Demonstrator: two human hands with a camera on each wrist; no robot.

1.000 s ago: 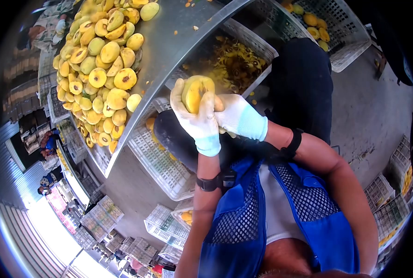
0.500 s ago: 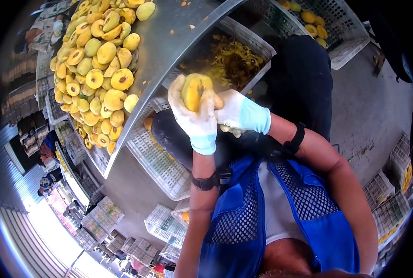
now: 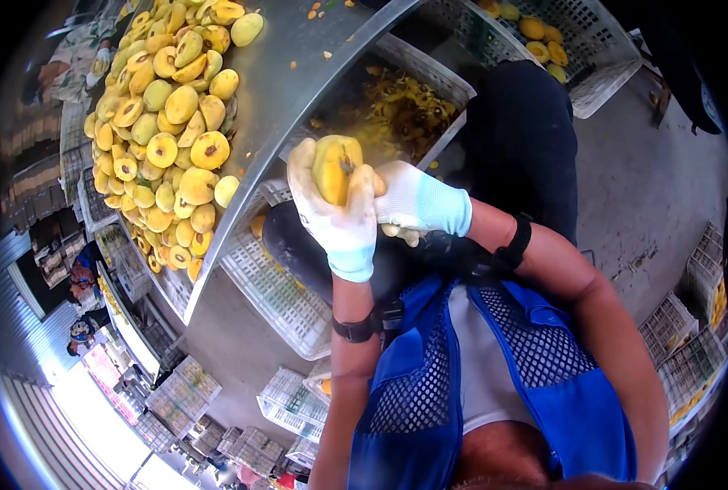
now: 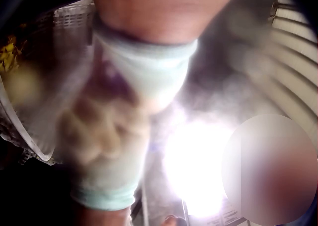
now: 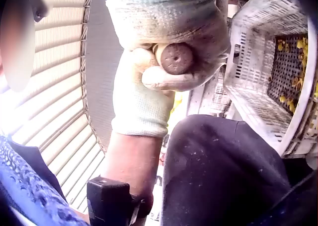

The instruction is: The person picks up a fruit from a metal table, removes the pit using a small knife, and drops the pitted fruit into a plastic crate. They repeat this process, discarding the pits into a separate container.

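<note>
In the head view my gloved left hand [image 3: 331, 224] holds a yellow peach [image 3: 331, 171], its fingers wrapped round the far side and the thumb on the near side. A dark groove runs down the peach. Against it on the right is my gloved right hand [image 3: 413, 196], fingers curled. The right wrist view shows this hand gripping a tool by its handle, whose round brown end [image 5: 176, 59] pokes out of the fist; its working end is hidden. Blur covers both gloves in the left wrist view.
A heap of halved peaches [image 3: 160, 155] lies on the metal table [image 3: 286, 90], its raised edge just beyond my hands. Below stands a crate of yellow scraps [image 3: 405, 114]. Another crate [image 3: 609, 82] at the upper right holds peaches, and a white crate [image 3: 274, 286] sits by my left knee.
Both hands and the peach have shifted slightly left in the head view, and the whole scene has drifted a little with the camera. The hold on the peach looks much the same.
</note>
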